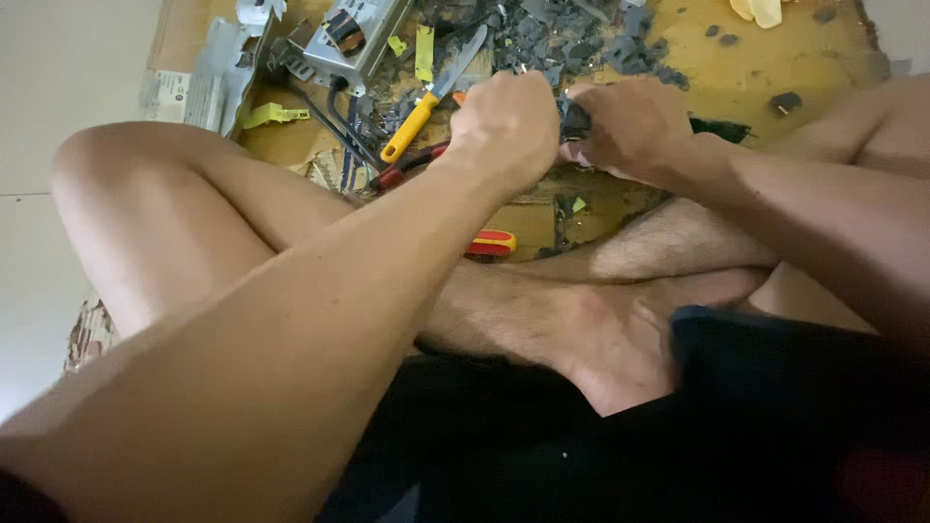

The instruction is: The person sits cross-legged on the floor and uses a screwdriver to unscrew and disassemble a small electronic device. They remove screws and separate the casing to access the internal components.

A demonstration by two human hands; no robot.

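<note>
Head view shows both hands close together over the floor, above the crossed legs. The left hand (pixel 504 124) is a tight fist, and the right hand (pixel 625 126) is curled shut too. Both squeeze a small dark piece (pixel 574 118) that sits between them, mostly hidden by the fingers.

I think the piece could snap or slip if the hands pull too hard, and then a hand could jerk down. That would be bad, because a knife with a yellow handle (pixel 431 97) lies just beside the left hand, blade bare. Red-handled pliers (pixel 407 169) lie near it too.

Sharp grey broken bits (pixel 572 44) cover the cardboard sheet (pixel 775 68) past the hands. Bare legs and feet rest close by and could get scratched. A grey metal box (pixel 354 39) with cut edges sits further off.
</note>
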